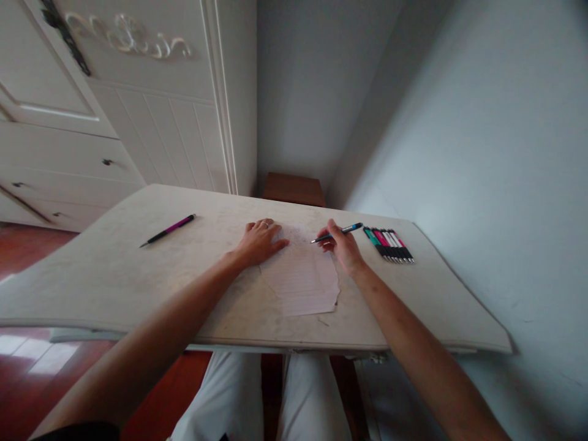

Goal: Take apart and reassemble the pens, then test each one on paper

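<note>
A sheet of lined paper [305, 285] with torn edges lies on the table in front of me, and faint marks show on its upper part. Flat on the paper's upper left edge rests my left hand [261, 242], fingers spread, a ring on one of them. My right hand [342, 245] grips a blue and black pen [351, 228], its tip pointing left and down at the upper part of the sheet. Whether the tip touches the paper I cannot tell.
Several pens [389, 245] in green, pink and white lie in a neat row to the right. A purple and black pen [169, 230] lies alone on the left of the white table [101, 275]. Behind stand a white cabinet [174, 122] and a brown wooden box [294, 188]; a wall closes the right side.
</note>
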### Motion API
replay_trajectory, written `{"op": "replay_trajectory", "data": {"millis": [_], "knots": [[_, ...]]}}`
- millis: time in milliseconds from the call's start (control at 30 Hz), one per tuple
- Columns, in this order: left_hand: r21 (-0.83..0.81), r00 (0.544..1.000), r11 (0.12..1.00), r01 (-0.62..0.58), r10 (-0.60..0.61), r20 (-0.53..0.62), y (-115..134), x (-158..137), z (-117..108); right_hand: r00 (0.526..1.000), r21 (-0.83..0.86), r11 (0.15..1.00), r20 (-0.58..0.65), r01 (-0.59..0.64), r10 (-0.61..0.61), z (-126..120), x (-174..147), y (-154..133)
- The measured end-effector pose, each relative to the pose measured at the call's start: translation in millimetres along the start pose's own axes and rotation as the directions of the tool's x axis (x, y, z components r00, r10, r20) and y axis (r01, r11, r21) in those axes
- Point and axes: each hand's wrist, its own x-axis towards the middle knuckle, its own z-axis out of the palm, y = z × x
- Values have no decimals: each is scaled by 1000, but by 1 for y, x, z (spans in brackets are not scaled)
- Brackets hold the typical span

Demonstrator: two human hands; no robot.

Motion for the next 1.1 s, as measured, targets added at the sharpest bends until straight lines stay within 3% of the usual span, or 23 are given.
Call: {"op": "replay_trajectory", "data": {"millis": [200,533,833,1100], "knots": [[-9,1000,1000,3,-3,-2,1,0,-1,995,352,931,78,-92,69,-1,1,-3],[-44,1000,999,5,-6,-24,0,0,1,925,558,762,354,-330,141,-12,-5,-24],[-137,997,990,35,-43,-58,1,2,-4,943,637,717,323,-283,85,-16,-8,-32],[-101,998,994,29,-35,-53,4,0,-7,976,508,841,196,-185,97,-11,-7,-28]]}}
